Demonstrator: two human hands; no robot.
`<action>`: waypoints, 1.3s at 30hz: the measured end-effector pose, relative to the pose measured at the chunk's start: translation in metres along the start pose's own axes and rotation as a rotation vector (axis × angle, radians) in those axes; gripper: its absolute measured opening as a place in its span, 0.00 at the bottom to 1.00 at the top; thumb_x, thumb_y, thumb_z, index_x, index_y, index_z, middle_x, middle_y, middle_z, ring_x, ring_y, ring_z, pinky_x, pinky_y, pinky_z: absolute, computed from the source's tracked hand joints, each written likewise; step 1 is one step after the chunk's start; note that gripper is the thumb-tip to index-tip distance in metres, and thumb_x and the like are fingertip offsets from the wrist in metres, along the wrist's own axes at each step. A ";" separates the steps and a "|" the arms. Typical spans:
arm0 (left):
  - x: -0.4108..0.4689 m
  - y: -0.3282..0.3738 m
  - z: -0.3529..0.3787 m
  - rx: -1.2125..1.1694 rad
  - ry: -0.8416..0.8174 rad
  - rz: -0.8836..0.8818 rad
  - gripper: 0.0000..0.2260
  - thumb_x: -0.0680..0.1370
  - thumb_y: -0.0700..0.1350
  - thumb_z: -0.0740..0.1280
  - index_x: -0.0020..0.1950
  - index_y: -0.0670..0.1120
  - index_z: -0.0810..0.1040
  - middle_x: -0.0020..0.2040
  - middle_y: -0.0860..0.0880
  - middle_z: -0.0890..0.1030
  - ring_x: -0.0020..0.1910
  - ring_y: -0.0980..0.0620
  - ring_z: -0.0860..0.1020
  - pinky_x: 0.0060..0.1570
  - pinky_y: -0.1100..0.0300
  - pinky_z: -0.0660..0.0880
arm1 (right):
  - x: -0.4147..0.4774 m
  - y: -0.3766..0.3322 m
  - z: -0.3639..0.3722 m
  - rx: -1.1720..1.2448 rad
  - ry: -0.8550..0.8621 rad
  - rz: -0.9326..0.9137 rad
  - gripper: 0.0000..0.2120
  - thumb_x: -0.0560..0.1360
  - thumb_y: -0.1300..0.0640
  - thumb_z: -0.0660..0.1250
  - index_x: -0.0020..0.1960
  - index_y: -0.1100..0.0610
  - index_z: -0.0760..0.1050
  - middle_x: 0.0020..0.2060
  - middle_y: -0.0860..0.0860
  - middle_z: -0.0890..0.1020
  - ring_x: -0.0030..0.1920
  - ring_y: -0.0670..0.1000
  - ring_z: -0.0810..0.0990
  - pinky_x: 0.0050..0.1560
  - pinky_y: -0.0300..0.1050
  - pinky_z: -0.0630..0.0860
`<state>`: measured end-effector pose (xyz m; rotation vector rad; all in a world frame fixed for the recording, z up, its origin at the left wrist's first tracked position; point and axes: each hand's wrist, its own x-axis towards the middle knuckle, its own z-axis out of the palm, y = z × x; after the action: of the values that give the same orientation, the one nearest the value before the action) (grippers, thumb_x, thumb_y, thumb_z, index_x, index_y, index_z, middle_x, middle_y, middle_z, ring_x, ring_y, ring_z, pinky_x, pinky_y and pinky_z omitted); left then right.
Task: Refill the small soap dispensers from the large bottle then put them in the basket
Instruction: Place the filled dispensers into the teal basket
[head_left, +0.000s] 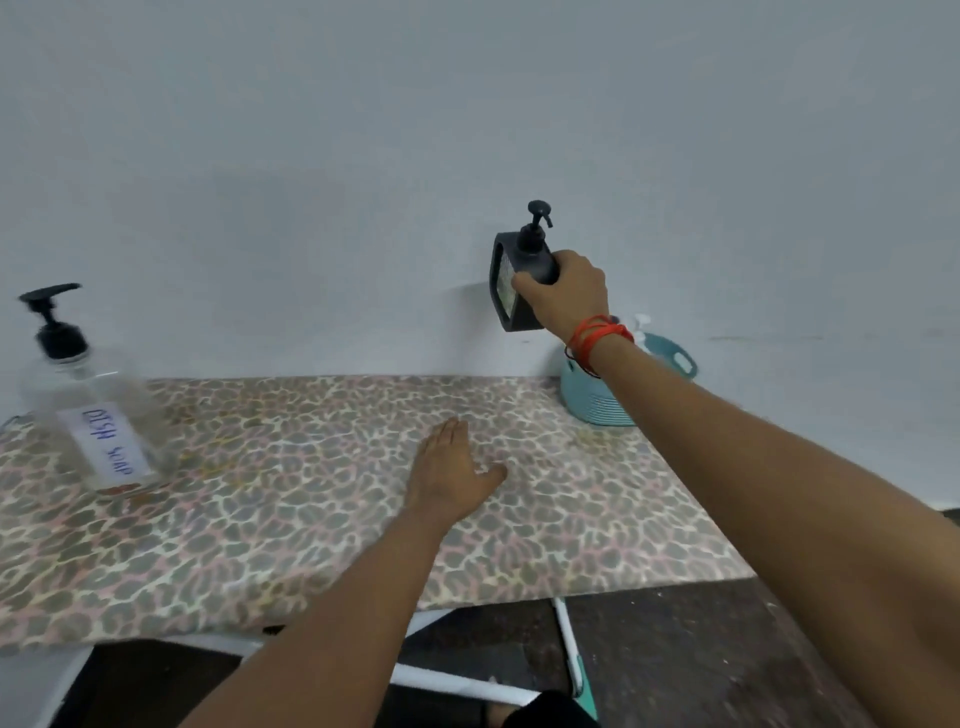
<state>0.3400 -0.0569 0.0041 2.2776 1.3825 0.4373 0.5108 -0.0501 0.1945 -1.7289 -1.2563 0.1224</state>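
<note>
Far left: one large clear bottle (101, 410) on the table (291, 525), black pump on top, nozzle pointing right. Long axis roughly vertical, leaning left in this wide view. Handwritten label reads "DISH SOAP", text running down the side. Looks nearly empty, blurred so hard to say

Centre: left hand (452, 467) palm down on the leopard-print table cover, fingers together and straight, thumb spread to the right, holding nothing

Right of centre: right hand (566, 296) wrapped around one small black soap dispenser (522, 275), held in the air in front of the wall, above and just left of the basket. Long axis close to vertical, tilted a little, pump up, nozzle pointing right. Pale label faces left. Red string bands (597, 338) on that wrist

Far right: one teal basket (597, 400) at the table's back right corner, partly hidden behind the right forearm. A white pump top (640, 326) sticks up from it, bottle body hidden

Count: 1 large bottle, 1 black dispenser in hand, 1 white-topped one in basket, 1 basket
</note>
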 end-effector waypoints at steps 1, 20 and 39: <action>0.003 0.015 0.009 0.001 -0.014 0.021 0.45 0.78 0.67 0.64 0.84 0.42 0.51 0.84 0.46 0.52 0.83 0.49 0.52 0.81 0.53 0.49 | 0.004 0.009 -0.016 -0.014 0.024 0.005 0.12 0.70 0.47 0.70 0.46 0.54 0.76 0.37 0.45 0.79 0.35 0.40 0.75 0.30 0.34 0.65; 0.019 0.087 0.079 0.212 -0.045 0.143 0.44 0.79 0.71 0.54 0.84 0.43 0.51 0.84 0.46 0.52 0.83 0.49 0.50 0.81 0.52 0.45 | 0.021 0.175 -0.117 -0.153 0.155 0.245 0.13 0.70 0.49 0.69 0.49 0.56 0.78 0.41 0.52 0.82 0.41 0.53 0.79 0.41 0.43 0.71; 0.020 0.088 0.081 0.250 -0.049 0.147 0.43 0.79 0.71 0.52 0.84 0.43 0.50 0.84 0.46 0.50 0.83 0.49 0.48 0.81 0.51 0.44 | 0.038 0.219 -0.075 -0.445 -0.215 0.455 0.27 0.79 0.42 0.62 0.71 0.59 0.66 0.66 0.60 0.75 0.67 0.62 0.71 0.62 0.52 0.68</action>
<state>0.4539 -0.0906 -0.0183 2.5852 1.3143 0.2639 0.7200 -0.0698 0.0905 -2.4272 -1.0707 0.3210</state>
